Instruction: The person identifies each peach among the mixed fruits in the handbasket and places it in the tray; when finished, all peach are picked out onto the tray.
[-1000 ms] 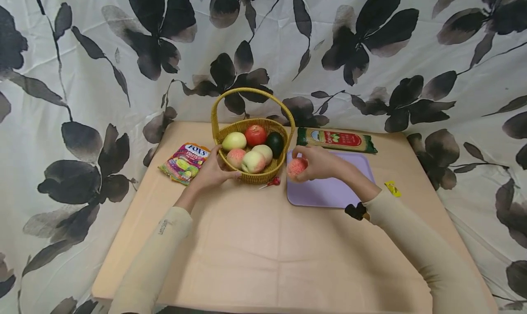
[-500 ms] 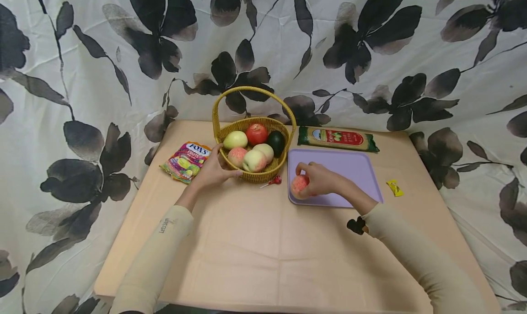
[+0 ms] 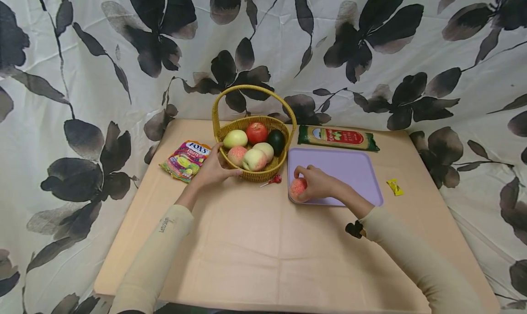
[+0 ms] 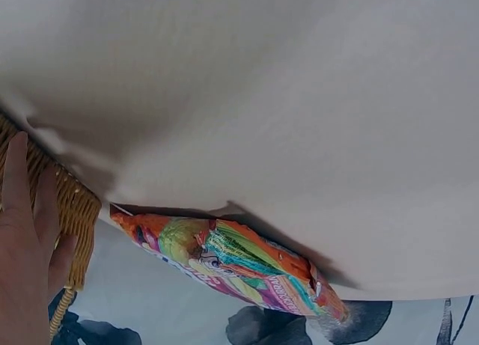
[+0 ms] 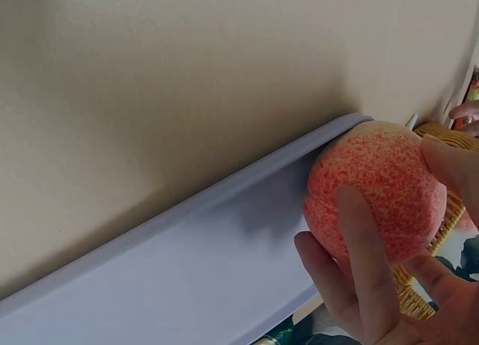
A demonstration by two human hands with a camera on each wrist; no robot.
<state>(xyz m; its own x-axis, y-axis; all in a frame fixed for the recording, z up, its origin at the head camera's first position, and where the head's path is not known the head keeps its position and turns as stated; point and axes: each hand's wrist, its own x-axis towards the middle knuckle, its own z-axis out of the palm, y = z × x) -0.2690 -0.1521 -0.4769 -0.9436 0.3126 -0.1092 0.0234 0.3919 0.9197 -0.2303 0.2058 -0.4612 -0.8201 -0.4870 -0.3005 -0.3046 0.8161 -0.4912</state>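
Note:
A yellow wicker basket (image 3: 263,176) holds peaches, a red round fruit (image 3: 257,133), a pale yellow-green oval fruit (image 3: 235,139) and a dark green oval fruit (image 3: 276,141). My left hand (image 3: 213,168) rests against the basket's left side; in the left wrist view its fingers (image 4: 16,180) lie straight along the weave. Over the near left corner of a lilac tray (image 3: 337,163), my right hand (image 3: 314,183) grips a red-speckled peach (image 5: 382,188). Fingers and thumb spread round the peach, which sits low, right at the tray's rim.
A colourful Fox's sweets bag (image 3: 187,161) lies left of the basket. Behind the tray is a long green-and-red packet (image 3: 337,138). A small red-handled tool (image 3: 273,180) lies between basket and tray, and a small yellow wrapper (image 3: 395,187) right of the tray.
My right hand has moved the peach from beside the basket, down and slightly right, onto the tray's near left corner. The left hand has stayed at the basket.

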